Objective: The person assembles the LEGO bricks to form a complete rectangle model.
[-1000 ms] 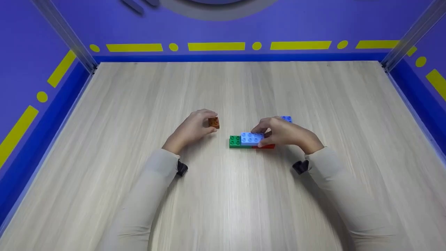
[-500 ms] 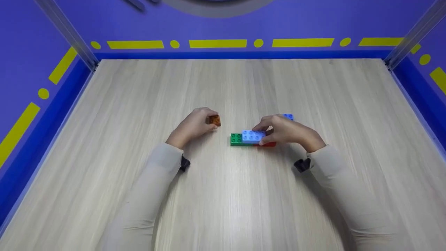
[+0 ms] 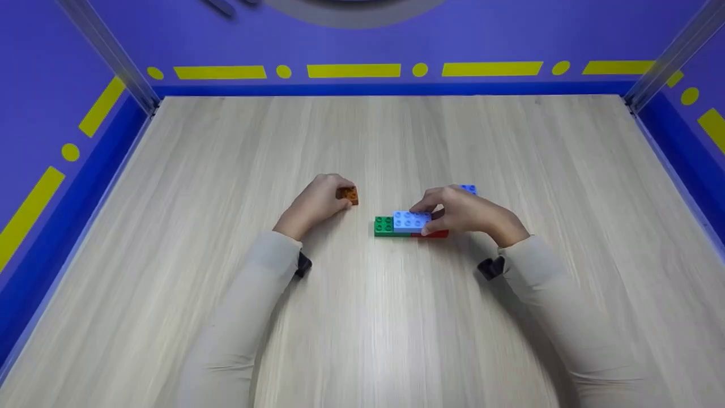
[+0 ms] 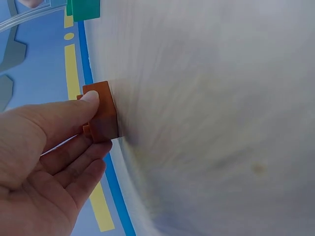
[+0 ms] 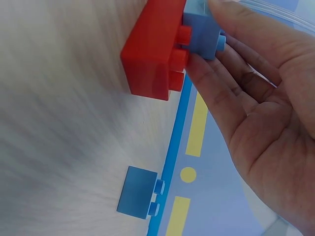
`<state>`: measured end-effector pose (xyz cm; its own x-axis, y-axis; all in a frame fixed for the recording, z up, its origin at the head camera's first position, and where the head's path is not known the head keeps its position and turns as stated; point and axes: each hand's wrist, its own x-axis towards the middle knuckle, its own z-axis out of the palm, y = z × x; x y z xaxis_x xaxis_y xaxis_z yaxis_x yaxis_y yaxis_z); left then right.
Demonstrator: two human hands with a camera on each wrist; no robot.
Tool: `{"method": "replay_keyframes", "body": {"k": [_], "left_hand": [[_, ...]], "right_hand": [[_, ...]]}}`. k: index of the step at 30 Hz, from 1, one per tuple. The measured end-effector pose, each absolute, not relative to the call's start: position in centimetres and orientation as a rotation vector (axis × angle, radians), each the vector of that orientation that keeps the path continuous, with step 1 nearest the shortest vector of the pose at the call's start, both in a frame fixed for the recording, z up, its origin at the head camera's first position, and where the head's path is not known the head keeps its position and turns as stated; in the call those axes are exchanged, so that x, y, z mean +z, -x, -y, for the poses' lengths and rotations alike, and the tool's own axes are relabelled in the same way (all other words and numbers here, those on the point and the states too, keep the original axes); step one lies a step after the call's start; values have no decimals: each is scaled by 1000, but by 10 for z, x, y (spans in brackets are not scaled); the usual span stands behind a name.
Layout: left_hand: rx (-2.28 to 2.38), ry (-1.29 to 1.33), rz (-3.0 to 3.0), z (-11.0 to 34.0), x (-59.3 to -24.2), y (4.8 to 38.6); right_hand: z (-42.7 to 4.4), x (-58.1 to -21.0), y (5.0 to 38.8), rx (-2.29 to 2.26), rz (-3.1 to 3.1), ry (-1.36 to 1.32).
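My left hand (image 3: 317, 201) pinches a small orange-brown toy brick (image 4: 103, 115) between thumb and fingers, the brick standing on the table with its studs up. To the right, my right hand (image 3: 460, 209) holds the right end of a light blue brick (image 3: 404, 221) with thumb and fingertips. That brick lies across the tops of a green brick (image 3: 383, 225) and a red brick (image 5: 152, 54), which sit end to end. Several green studs show on the left; the red brick is partly hidden by the hand in the head view.
A smaller blue brick (image 5: 138, 191) stands apart on the table, just behind my right hand and partly covered by it in the head view. The wood-grain table (image 3: 362, 317) is bounded by blue walls (image 3: 374, 39) with yellow markings at the back and both sides.
My left hand has shifted slightly right and its fingers now cover more of the orange-brown brick, which stays in place. My right hand keeps its hold. The head view has tilted a little.
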<state>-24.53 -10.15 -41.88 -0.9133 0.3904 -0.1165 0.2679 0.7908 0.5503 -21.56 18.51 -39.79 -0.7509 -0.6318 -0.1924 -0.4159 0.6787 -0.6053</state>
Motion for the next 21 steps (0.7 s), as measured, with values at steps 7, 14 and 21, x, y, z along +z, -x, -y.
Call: {"method": "replay_keyframes", "body": {"k": [7, 14, 21], "left_hand": [[770, -511, -2769, 101, -417, 245], [764, -511, -2776, 101, -418, 244], [803, -532, -2767, 101, -416, 241]], "right_hand": [[-185, -397, 216, -785, -2502, 814], [-185, -398, 215, -779, -2508, 796], [-186, -399, 215, -793, -2505, 819]]}}
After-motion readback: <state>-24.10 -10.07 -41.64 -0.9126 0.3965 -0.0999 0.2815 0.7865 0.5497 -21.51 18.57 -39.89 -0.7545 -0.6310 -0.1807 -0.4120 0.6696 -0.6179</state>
